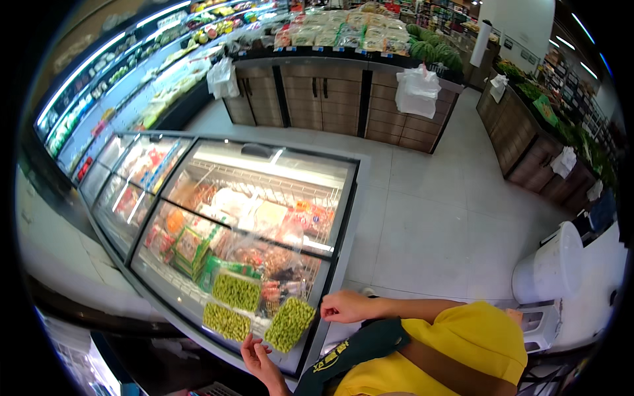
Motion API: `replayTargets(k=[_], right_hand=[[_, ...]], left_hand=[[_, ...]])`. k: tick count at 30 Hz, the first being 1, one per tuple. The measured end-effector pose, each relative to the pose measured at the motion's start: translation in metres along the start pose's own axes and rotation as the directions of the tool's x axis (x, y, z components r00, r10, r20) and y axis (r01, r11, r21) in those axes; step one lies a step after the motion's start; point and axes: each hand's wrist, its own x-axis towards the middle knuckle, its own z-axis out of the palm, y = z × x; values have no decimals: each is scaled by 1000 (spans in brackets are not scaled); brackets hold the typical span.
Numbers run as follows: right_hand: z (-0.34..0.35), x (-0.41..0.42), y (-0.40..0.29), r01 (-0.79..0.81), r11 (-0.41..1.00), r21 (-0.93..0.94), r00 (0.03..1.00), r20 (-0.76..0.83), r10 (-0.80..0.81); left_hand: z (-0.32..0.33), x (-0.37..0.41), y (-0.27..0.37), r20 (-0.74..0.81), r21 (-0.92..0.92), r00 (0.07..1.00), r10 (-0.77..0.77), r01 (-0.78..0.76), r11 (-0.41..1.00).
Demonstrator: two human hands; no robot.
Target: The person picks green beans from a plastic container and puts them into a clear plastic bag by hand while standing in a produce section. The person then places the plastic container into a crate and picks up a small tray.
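Three packs of small round green produce rest on the glass top of a chest freezer [342,237]; its exact kind is not clear. One pack [237,291] sits farther in, a second pack [226,321] lies at the lower left, and a third pack [290,324] is turned at an angle on the right. My left hand [258,357] hovers at the near corners of the second and third packs, fingers apart, holding nothing I can see. My right hand [344,307] is beside the freezer's edge, right of the third pack, fingers curled in with nothing visible in them.
Through the glass show frozen bags [188,250]. Beyond a tiled floor [421,227] stands a wooden display counter [322,99] with plastic bags [418,91] hanging from it. A white bin [545,267] and a plastic stool [540,326] stand at the right.
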Motion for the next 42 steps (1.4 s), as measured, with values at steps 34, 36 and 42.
replayTargets(k=[34,36,42], right_hand=[[-687,-88,379,-264,945,195,681,-655,326],[-738,-80,418,-251,924,289,596,-706,383],[-887,-55,565,-250,807,534,307,-747,589]], left_hand=[[810,144,100,696,-126,713,83,8,992],[853,165,105,727,-110,682,74,9,994],[949,221,107,705,21,708,-39,35,999]])
